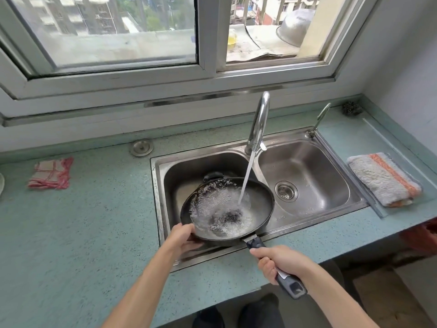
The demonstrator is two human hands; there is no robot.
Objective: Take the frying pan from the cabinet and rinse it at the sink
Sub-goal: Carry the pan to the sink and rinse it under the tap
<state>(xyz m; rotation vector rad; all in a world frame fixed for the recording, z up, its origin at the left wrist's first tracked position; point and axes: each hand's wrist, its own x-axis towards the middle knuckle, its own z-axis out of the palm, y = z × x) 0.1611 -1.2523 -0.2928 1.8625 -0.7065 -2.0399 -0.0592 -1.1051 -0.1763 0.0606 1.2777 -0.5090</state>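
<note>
Right hand closed round the frying pan handle; left hand cups the near-left rim, steadying the load. Pan held over the sink left basin so the faucet stream floods it; dark clump inside, possibly a scourer.

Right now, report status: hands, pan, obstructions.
Right hand shut on pan handle. Left hand gripping pan rim. Pan over left basin, tap water running in. Nothing in the way.
</note>
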